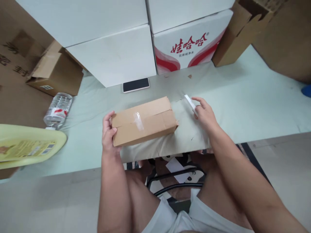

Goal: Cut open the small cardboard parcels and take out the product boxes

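A closed brown cardboard box (155,120) lies at the front of the table, with a strip of clear tape (139,121) across its top seam. My left hand (109,131) grips the box's left end, thumb on top and fingers round the far corner. To the right of the box, my right hand (204,111) holds a slim white tool (190,103), its thin tip pointing up and left. The tool and the box are apart. Beyond the box a dark-screened phone (136,85) lies flat.
White cartons (116,55) and a red-and-white carton (191,42) stand along the back. Brown boxes stand at left (58,72) and right (233,42). A water bottle (58,110) and a yellow container (29,145) lie at left on the pale green tablecloth (262,106).
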A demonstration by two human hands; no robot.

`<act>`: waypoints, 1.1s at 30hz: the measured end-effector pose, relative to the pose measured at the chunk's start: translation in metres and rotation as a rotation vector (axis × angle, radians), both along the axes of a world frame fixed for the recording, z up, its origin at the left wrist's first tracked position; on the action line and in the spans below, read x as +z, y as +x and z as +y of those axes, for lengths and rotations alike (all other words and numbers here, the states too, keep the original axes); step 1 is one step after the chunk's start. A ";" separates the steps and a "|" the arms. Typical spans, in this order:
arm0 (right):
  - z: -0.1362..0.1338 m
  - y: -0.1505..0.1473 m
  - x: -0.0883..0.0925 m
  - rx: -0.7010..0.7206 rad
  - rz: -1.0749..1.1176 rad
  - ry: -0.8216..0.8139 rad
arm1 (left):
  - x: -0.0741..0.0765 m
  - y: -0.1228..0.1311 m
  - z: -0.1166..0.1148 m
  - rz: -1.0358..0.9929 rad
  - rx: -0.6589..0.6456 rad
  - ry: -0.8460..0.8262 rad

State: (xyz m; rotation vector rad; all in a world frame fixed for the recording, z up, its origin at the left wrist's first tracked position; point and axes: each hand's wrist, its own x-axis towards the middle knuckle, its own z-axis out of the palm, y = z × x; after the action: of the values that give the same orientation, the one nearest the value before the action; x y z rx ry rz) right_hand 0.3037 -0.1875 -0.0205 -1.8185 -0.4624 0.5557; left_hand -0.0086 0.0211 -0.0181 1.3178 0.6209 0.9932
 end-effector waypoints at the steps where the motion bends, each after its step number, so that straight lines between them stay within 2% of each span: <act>1: 0.001 -0.001 0.005 0.008 0.124 0.177 | 0.003 0.005 -0.012 0.005 -0.001 -0.017; 4: -0.004 -0.003 0.028 0.073 0.271 0.635 | 0.013 0.016 -0.046 0.031 0.008 -0.030; 6: -0.012 -0.003 0.047 0.132 0.228 0.818 | 0.018 0.021 -0.062 0.048 0.009 -0.011; 8: -0.022 -0.004 0.063 0.166 0.162 0.900 | 0.022 0.024 -0.070 0.063 -0.010 0.008; 13: -0.032 -0.023 0.077 0.146 -0.090 0.774 | 0.026 0.025 -0.075 0.136 -0.112 0.022; 15: -0.031 -0.040 0.081 0.137 -0.163 0.808 | 0.027 0.024 -0.077 0.164 -0.142 0.032; 19: -0.031 -0.075 0.088 0.197 -0.148 0.889 | 0.028 0.024 -0.081 0.187 -0.143 0.034; 22: -0.032 -0.090 0.087 0.245 -0.308 0.746 | 0.028 0.024 -0.083 0.186 -0.143 0.013; 25: -0.032 -0.095 0.084 0.277 -0.448 0.619 | 0.028 0.025 -0.086 0.170 -0.136 0.011; 33: -0.032 -0.093 0.083 0.380 -0.455 0.593 | 0.029 0.025 -0.086 0.165 -0.135 0.020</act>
State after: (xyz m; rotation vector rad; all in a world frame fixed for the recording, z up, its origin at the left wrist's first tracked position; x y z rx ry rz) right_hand 0.2109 -0.2198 0.0626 -1.2732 -1.1663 0.2082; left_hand 0.0165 -0.0653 0.0110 1.4499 0.6390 0.7881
